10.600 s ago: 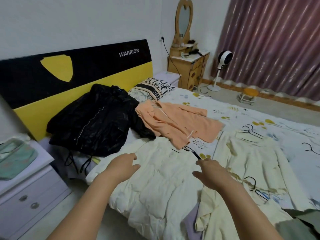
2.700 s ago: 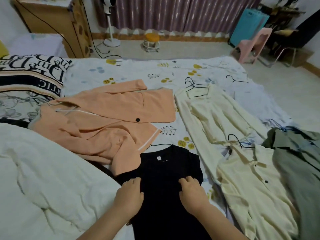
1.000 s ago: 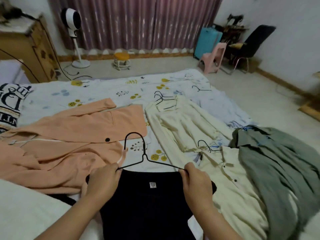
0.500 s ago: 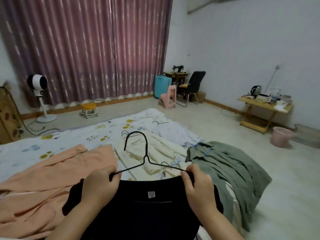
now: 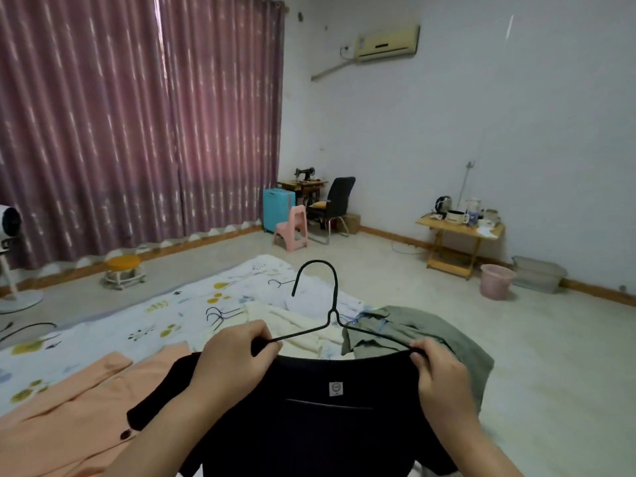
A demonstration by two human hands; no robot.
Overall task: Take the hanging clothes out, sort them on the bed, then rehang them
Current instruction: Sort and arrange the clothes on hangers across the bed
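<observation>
Black T-shirt [image 5: 327,418] is on a black wire hanger [image 5: 330,321], held up in front of the chest over the near edge of the bed [image 5: 144,321]. Left hand [image 5: 234,356] has fingers curled round the shirt's shoulder and the hanger's left arm. Right hand [image 5: 437,370] pinches the right shoulder and the end of the wire. Both grips are closed and both carry the load. Hook points up and away, free of everything.

Step, as I read it: rehang phase. The shirt looks seated on the hanger, with the neck label centred under the hook. Both shoulders are hidden under the hands, so I can't confirm how they sit.

Not yet rehung, on the bed: peach jacket [image 5: 69,414] at left, cream garment [image 5: 296,325] in the middle, grey-green shirt [image 5: 430,339] at right with a blue hanger in its collar, loose black hangers [image 5: 220,315] on the floral sheet.

Next move calls for:
- shifting one hand to the hook or neck of the hanger so the shirt hangs by itself
- keeping the hanger level so the wide neckline doesn't slide off a thin wire arm
- carrying it to the rail, which is not in view
</observation>
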